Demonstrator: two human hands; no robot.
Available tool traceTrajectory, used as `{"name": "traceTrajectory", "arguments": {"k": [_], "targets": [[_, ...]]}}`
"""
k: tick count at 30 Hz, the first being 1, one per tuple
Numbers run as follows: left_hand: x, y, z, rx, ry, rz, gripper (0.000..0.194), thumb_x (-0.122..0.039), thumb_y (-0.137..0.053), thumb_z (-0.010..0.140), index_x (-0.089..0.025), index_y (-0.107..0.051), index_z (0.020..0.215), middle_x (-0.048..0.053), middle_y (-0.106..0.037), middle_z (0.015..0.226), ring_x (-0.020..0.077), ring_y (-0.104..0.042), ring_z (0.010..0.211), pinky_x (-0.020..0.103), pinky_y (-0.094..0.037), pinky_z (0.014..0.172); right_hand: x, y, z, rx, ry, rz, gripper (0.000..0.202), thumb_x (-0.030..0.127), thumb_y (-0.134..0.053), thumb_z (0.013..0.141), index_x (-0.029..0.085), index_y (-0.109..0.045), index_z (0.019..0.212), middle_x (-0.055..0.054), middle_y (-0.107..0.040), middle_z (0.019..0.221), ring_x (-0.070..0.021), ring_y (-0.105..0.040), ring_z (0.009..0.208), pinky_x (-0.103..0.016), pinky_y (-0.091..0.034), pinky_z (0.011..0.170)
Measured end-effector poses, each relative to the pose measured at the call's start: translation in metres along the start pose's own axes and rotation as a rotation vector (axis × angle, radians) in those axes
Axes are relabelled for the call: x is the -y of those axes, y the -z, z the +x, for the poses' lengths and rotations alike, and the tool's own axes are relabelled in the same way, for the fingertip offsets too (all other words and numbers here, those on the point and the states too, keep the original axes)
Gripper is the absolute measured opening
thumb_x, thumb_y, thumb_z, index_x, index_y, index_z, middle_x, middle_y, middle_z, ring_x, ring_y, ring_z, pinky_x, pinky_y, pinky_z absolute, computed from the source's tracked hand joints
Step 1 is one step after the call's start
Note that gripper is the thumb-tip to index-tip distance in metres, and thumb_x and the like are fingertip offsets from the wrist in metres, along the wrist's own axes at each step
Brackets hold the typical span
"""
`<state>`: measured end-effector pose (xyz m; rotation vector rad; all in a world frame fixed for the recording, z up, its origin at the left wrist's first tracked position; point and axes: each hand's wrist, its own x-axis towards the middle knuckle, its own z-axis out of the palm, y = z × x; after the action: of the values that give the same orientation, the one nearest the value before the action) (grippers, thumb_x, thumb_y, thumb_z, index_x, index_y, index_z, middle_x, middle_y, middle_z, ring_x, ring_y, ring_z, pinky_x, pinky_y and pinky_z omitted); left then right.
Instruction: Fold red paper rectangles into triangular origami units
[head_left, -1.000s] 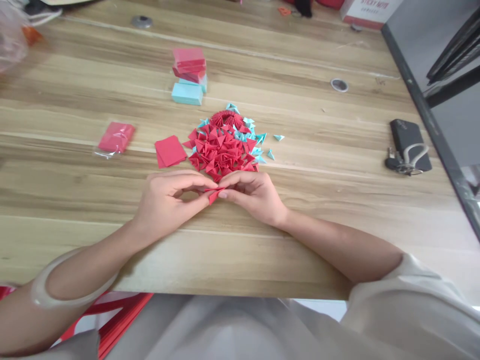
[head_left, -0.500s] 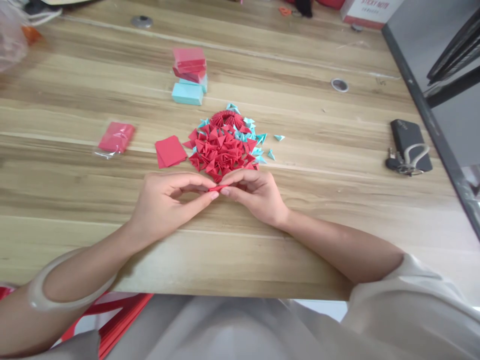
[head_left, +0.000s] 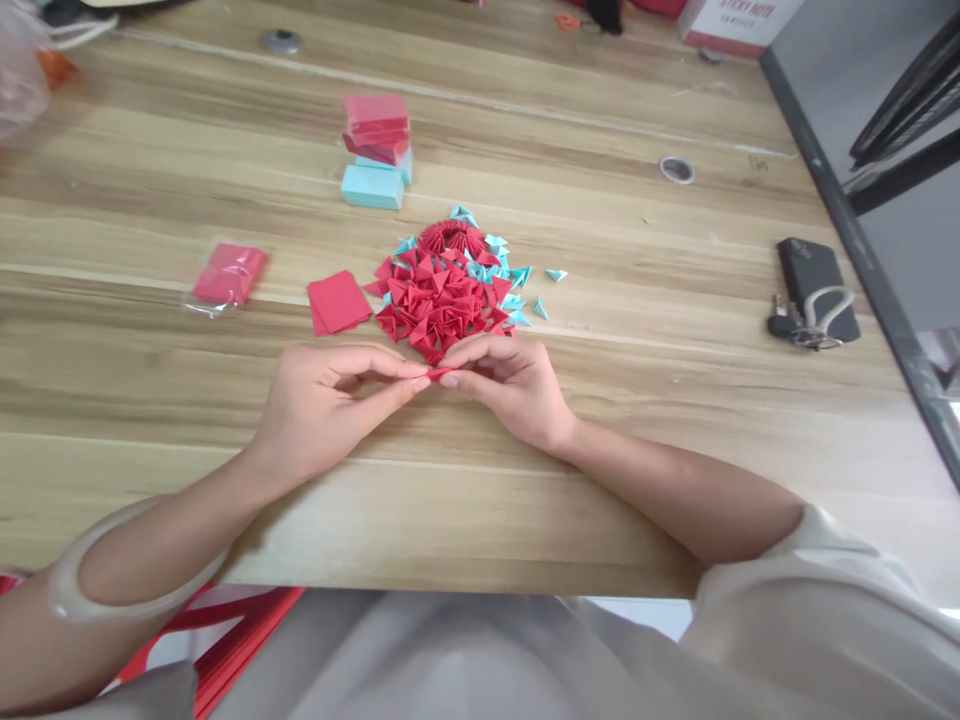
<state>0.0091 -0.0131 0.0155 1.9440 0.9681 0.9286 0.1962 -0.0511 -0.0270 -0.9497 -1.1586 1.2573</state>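
A small folded red paper piece (head_left: pixel 437 373) is pinched between both hands just in front of a heap of red folded pieces (head_left: pixel 439 300). My left hand (head_left: pixel 322 400) grips its left end between thumb and fingertips. At the right end, the thumb and fingers of my right hand (head_left: pixel 514 385) close on the same piece. Light blue folded pieces (head_left: pixel 517 300) lie along the heap's right and back edges. A ring of red pieces (head_left: pixel 452 238) sits at the back of the heap. Loose red paper sheets (head_left: pixel 339 302) lie left of it.
Wrapped red paper (head_left: pixel 231 274) lies at the left. Behind the heap stand red packs (head_left: pixel 376 120) and a light blue pack (head_left: pixel 373 187). A black box (head_left: pixel 814 280) with keys (head_left: pixel 784 325) is at the right. A white and red box (head_left: pixel 739 22) stands far back.
The fingertips of my left hand have shifted slightly on the red piece, which now shows less at its left end. The rest looks the same apart from a slight view shift.
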Motion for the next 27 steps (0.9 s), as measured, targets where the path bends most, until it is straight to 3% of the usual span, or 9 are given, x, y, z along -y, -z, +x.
{"name": "traceTrajectory", "arguments": {"k": [9,27], "targets": [[0.0005,0.0001,0.0022,0.051,0.012,-0.108,0.013,-0.008,-0.075,0.074,-0.02,-0.074,0.071,0.001,-0.078,0.079,0.0148,-0.073,0.07,0.024,-0.062,0.066,0.0035,-0.0008,0.0019,-0.001,-0.013,0.053,0.025,0.039,-0.084,0.07,0.018,-0.069,0.068,-0.002,-0.072,0.075,-0.0134,-0.065,0.072,-0.029,-0.055,0.069],[-0.0007,-0.0001,0.0041,0.055,0.014,-0.155,0.009,-0.01,-0.076,0.075,-0.018,-0.072,0.071,0.001,-0.077,0.076,0.0131,-0.07,0.067,0.021,-0.059,0.061,0.0034,-0.0003,0.0003,0.055,0.01,0.005,0.021,0.039,-0.075,0.08,0.018,-0.07,0.078,-0.003,-0.073,0.081,-0.0128,-0.065,0.075,-0.026,-0.054,0.068]]}}
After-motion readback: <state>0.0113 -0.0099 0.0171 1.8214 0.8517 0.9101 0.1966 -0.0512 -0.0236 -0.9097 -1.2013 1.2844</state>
